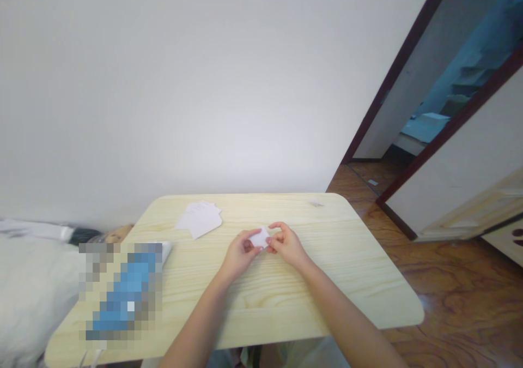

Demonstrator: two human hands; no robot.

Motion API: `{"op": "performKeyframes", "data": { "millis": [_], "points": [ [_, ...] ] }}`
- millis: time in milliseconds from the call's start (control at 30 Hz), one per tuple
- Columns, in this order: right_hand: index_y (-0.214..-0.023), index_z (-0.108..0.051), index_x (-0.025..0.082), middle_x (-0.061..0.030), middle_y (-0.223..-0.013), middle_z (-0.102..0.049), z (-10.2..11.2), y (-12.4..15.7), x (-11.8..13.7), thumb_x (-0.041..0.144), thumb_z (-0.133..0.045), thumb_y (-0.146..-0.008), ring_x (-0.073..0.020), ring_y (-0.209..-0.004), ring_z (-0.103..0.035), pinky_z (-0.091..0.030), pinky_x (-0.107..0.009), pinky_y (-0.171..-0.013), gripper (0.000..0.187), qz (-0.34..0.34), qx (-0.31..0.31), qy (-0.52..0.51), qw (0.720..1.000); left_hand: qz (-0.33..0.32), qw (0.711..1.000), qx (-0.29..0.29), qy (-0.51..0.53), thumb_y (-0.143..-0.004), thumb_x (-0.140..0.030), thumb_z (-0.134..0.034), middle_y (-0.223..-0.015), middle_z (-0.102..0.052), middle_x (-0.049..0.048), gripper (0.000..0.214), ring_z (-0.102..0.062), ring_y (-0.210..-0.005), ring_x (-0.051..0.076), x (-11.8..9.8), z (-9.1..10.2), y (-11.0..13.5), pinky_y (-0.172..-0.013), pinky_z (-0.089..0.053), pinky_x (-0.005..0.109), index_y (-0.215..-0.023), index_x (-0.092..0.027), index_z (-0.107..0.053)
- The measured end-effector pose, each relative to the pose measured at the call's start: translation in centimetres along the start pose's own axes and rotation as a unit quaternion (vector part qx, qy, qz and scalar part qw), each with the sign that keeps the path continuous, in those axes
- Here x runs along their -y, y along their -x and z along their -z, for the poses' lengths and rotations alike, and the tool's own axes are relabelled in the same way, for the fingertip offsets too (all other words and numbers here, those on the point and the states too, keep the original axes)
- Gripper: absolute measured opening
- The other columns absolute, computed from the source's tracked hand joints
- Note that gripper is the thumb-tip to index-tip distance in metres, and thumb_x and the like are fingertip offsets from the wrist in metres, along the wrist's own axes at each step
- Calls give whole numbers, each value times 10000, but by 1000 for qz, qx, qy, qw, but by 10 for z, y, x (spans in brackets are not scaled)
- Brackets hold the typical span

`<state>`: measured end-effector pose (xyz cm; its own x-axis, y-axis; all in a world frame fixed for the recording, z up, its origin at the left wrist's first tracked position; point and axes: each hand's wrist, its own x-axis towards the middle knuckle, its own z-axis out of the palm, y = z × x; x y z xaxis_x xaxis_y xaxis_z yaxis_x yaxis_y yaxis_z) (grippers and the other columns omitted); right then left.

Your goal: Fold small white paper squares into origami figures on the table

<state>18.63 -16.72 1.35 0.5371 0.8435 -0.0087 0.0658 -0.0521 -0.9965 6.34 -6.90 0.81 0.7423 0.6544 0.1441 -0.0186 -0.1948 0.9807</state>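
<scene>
Together, the left hand [241, 253] and the right hand [288, 245] pinch a small piece of white paper [259, 238] between their fingertips, close to each other above the middle of a pale wooden table [347, 281]. The fingers hide much of the paper, so whether it is folded cannot be told. A loose pinch could let it slip and drop, and pulling the hands apart unevenly could crease or tear it. Farther left, toward the far edge, lies a small pile of white paper [199, 219], which a careless sweep of the hand could scatter. A tiny scrap [315, 204] sits near the far right corner. At near left, a pixelated blue object [126, 297] lies on the table beside a white pillow [32, 297], and a wood floor [449, 281] spreads to the right.
</scene>
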Motion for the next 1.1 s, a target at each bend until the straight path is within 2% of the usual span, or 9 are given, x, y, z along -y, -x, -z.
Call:
{"op": "performKeyframes", "data": {
  "millis": [133,233,433,533,667,733,833,933,1100],
  "points": [
    [-954,-465,181,61,-523,-580,3,-1,2,345,-603,-665,-104,-463,-563,-413,-196,-440,360,-38,31,-42,998,26,999,27,22,-619,-192,-626,-849,-589,35,461,-521,-559,83,-1,2,0,-522,-440,211,-1069,-162,-533],
    [-946,-530,158,22,-613,-608,7,-4,3,380,-613,-655,-104,-522,-571,-428,-200,-456,376,-72,46,-59,995,33,998,51,34,-621,-175,-617,-866,-574,34,537,-564,-621,102,-2,3,1,-570,-451,223,-1133,-160,-454],
    [-810,-624,141,0,-637,-621,7,-8,-5,371,-635,-644,-93,-512,-533,-402,-192,-448,284,-43,34,-37,998,29,996,79,26,-634,-146,-593,-804,-550,6,660,-583,-667,116,-1,0,3,-594,-453,229,-1233,-173,-318],
    [-711,-608,143,14,-565,-597,6,-11,-12,345,-643,-631,-89,-467,-512,-390,-188,-423,220,-35,5,-22,999,26,998,57,19,-635,-140,-581,-810,-533,-4,642,-565,-624,90,4,0,1,-555,-439,205,-1222,-183,-325],
    [-729,-597,144,3,-585,-613,8,-14,-21,326,-620,-648,-97,-457,-524,-400,-191,-405,201,-36,-52,30,998,-10,998,-26,-65,-692,-187,-542,-891,-535,27,468,-547,-622,90,7,3,-1,-534,-436,214,-1144,-184,-419],
    [-750,-604,144,-11,-621,-636,9,-14,-25,315,-592,-677,-105,-472,-545,-413,-195,-413,186,-31,-63,85,994,-68,982,-51,-170,-745,-205,-499,-922,-558,62,309,-560,-766,145,5,3,0,-619,-459,267,-1053,-174,-511],
    [-801,-616,157,-22,-670,-662,11,-13,-28,301,-578,-703,-128,-540,-592,-456,-219,-487,178,-14,-68,171,983,-142,942,23,-302,-810,-210,-438,-965,-595,85,217,-539,-927,187,-1,-1,4,-813,-430,346,-947,-175,-601],
    [-877,-621,163,-28,-696,-669,12,-11,-24,282,-586,-711,-148,-618,-614,-478,-254,-602,208,21,-70,261,963,-148,904,100,-388,-829,-215,-425,-1048,-607,82,250,-534,-980,201,-3,-8,9,-860,-405,372,-999,-192,-607],
    [-930,-622,154,-62,-826,-659,18,-9,-14,242,-608,-696,-171,-747,-601,-456,-280,-721,251,68,-88,385,916,-134,866,123,-466,-832,-224,-435,-1140,-570,102,293,-491,-1065,218,1,-15,13,-902,-378,377,-1081,-158,-575]
  ]
}}
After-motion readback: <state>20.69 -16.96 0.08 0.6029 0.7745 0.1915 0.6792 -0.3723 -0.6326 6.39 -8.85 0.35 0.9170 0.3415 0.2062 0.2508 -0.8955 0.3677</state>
